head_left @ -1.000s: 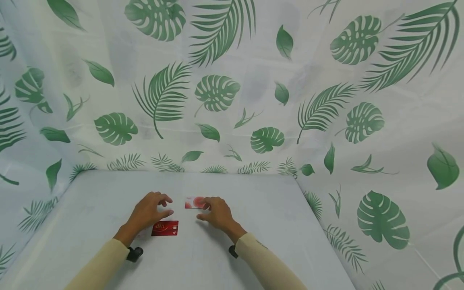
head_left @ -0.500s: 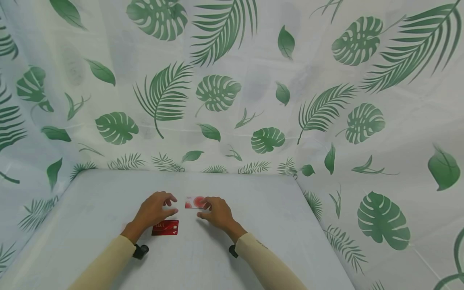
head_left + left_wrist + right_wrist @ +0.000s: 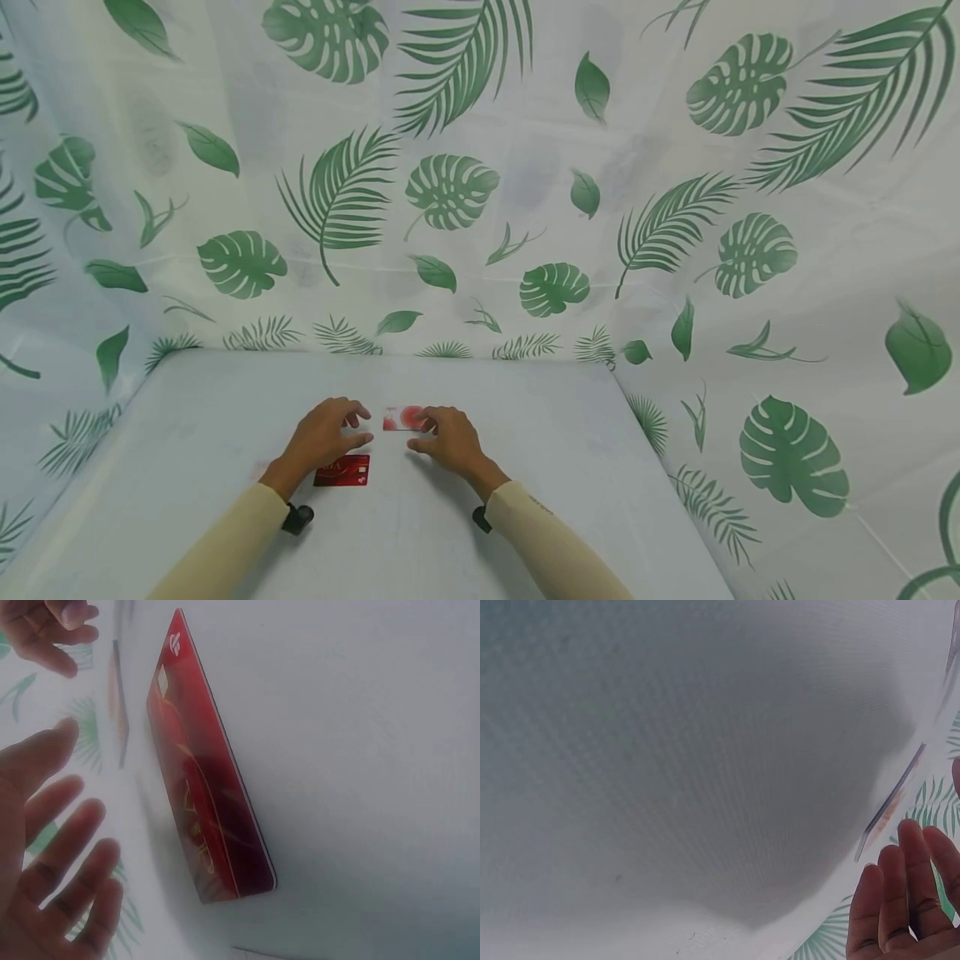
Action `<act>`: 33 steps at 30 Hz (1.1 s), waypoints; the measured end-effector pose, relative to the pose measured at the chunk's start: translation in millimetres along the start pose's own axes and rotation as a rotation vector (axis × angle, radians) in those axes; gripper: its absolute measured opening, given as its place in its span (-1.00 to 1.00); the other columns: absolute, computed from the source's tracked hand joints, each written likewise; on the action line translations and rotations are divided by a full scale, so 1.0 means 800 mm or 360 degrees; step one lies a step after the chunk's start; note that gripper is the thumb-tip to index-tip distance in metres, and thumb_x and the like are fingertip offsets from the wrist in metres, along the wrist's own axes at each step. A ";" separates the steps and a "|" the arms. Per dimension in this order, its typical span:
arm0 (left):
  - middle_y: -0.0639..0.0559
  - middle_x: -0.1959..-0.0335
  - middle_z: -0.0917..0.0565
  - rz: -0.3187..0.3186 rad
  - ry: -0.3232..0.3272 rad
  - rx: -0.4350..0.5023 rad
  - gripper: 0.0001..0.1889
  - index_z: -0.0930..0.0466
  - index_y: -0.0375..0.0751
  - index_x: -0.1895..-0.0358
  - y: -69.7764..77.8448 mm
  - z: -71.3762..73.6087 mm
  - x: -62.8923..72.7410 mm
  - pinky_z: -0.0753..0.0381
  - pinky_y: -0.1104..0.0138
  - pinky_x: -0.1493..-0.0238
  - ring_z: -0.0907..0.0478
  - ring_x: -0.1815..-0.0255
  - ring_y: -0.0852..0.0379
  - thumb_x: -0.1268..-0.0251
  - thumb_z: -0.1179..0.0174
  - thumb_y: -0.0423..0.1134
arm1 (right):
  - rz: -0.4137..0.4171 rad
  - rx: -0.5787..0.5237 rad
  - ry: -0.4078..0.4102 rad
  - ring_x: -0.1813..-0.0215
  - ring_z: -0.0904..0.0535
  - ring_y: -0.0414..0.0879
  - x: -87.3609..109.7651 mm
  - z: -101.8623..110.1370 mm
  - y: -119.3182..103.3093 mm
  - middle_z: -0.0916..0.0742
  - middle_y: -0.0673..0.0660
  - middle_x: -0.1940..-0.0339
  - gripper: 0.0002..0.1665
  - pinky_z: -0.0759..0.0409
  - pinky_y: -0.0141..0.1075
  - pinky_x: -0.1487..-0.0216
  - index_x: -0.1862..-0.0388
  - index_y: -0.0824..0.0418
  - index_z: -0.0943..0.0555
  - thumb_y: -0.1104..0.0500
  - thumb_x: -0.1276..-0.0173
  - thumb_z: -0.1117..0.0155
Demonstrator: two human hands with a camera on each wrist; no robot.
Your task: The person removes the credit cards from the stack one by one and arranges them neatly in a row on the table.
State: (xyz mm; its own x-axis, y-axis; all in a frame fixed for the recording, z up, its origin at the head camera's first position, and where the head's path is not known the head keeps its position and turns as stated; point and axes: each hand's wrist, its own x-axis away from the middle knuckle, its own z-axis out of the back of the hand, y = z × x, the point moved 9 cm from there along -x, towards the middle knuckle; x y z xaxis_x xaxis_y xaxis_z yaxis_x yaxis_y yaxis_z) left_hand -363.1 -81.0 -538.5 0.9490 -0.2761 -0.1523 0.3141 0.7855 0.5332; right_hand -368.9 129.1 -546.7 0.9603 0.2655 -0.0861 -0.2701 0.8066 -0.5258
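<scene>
A red card [image 3: 347, 472] with gold lettering lies flat on the white table. My left hand [image 3: 324, 433] hovers just beyond it, its fingers loosely bent and holding nothing; the wrist hides the card's left part. In the left wrist view the red card [image 3: 199, 780] sits apart from the spread fingers [image 3: 79, 844]. Farther back is a white card [image 3: 397, 418] with red round shapes. My right hand [image 3: 452, 439] is at its right end, fingertips overlapping it in the head view. The right wrist view has the fingers [image 3: 895, 892] beside the white card [image 3: 889, 802], with no grip on it.
A faint pale pink patch [image 3: 262, 469] shows beside the left wrist, partly hidden. The white table [image 3: 420, 542] meets a leaf-printed curtain [image 3: 480, 217] at the back and sides. Each wrist wears a small black camera [image 3: 298, 520].
My left hand has moved to the right over the far side of the red card, toward the white card. My right hand and both cards have stayed in place.
</scene>
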 end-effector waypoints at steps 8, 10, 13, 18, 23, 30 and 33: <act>0.03 0.20 -0.72 -0.0044 0.0002 -0.0012 -0.63 -0.73 -0.07 -0.07 0.005 -0.006 -0.012 -0.68 0.06 -0.01 -0.62 0.09 0.03 -0.26 -0.54 -0.06 | -0.0004 -0.0001 -0.0006 0.15 -0.60 -0.19 -0.003 0.004 0.001 -0.83 -0.01 0.16 -0.48 -0.60 -0.30 0.11 -0.15 0.08 -0.76 -0.08 -0.27 -0.64; 0.04 0.20 -0.73 -0.0041 -0.0003 -0.0007 -0.63 -0.74 -0.06 -0.07 0.007 -0.007 -0.015 -0.69 0.05 -0.02 -0.61 0.09 0.04 -0.26 -0.54 -0.06 | -0.0011 -0.0006 -0.0006 0.15 -0.60 -0.18 -0.005 0.004 0.002 -0.83 -0.01 0.16 -0.47 -0.61 -0.29 0.10 -0.16 0.08 -0.76 -0.08 -0.26 -0.64; 0.03 0.18 -0.74 -0.0023 -0.0021 0.0007 -0.60 -0.73 -0.05 -0.09 0.009 -0.010 -0.020 -0.70 0.03 -0.04 -0.62 0.08 0.05 -0.25 -0.55 -0.06 | -0.0021 -0.0009 -0.0004 0.14 -0.60 -0.17 -0.007 0.005 0.004 -0.83 -0.02 0.17 -0.46 -0.61 -0.28 0.09 -0.17 0.08 -0.76 -0.08 -0.26 -0.64; 0.02 0.16 -0.74 -0.0019 -0.0038 -0.0010 -0.56 -0.71 -0.07 -0.14 0.012 -0.015 -0.026 -0.69 0.04 -0.05 -0.61 0.08 0.05 -0.24 -0.55 -0.06 | -0.0009 -0.0015 0.0016 0.13 -0.62 -0.13 -0.011 0.007 0.006 -0.83 0.01 0.16 -0.46 -0.60 -0.24 0.09 -0.16 0.09 -0.76 -0.05 -0.24 -0.65; -0.01 0.19 -0.73 -0.0044 -0.0030 -0.0033 -0.54 -0.69 -0.10 -0.15 0.019 -0.015 -0.030 -0.68 0.05 -0.01 -0.59 0.11 0.05 -0.22 -0.56 -0.09 | 0.0008 -0.0021 0.0028 0.10 -0.63 -0.09 -0.013 0.010 0.008 -0.83 0.07 0.12 -0.48 -0.59 -0.21 0.08 -0.14 0.10 -0.77 -0.01 -0.23 -0.66; -0.04 0.15 -0.74 -0.0023 -0.0016 -0.0070 -0.51 -0.67 -0.10 -0.20 0.021 -0.020 -0.037 -0.68 0.02 -0.09 -0.59 0.04 0.00 -0.22 -0.57 -0.13 | -0.0022 -0.0011 0.0033 0.08 -0.64 -0.05 -0.018 0.012 0.013 -0.81 0.12 0.07 -0.48 -0.62 -0.16 0.04 -0.16 0.10 -0.76 0.00 -0.24 -0.66; -0.06 0.12 -0.75 -0.0029 -0.0012 -0.0091 -0.50 -0.67 -0.10 -0.21 0.019 -0.023 -0.040 -0.68 0.01 -0.12 -0.59 0.00 -0.02 -0.22 -0.57 -0.13 | -0.0061 -0.0009 0.0019 0.07 -0.64 -0.07 -0.020 0.011 0.015 -0.81 0.10 0.06 -0.48 -0.63 -0.17 0.01 -0.17 0.08 -0.75 0.00 -0.26 -0.65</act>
State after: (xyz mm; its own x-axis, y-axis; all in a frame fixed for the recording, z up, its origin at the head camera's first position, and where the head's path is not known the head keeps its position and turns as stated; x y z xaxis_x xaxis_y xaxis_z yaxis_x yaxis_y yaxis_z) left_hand -388.3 -49.6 -541.0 0.9430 -0.2943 -0.1552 0.3323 0.8106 0.4822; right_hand -388.1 139.4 -544.3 0.9706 0.2284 -0.0758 -0.2330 0.8131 -0.5334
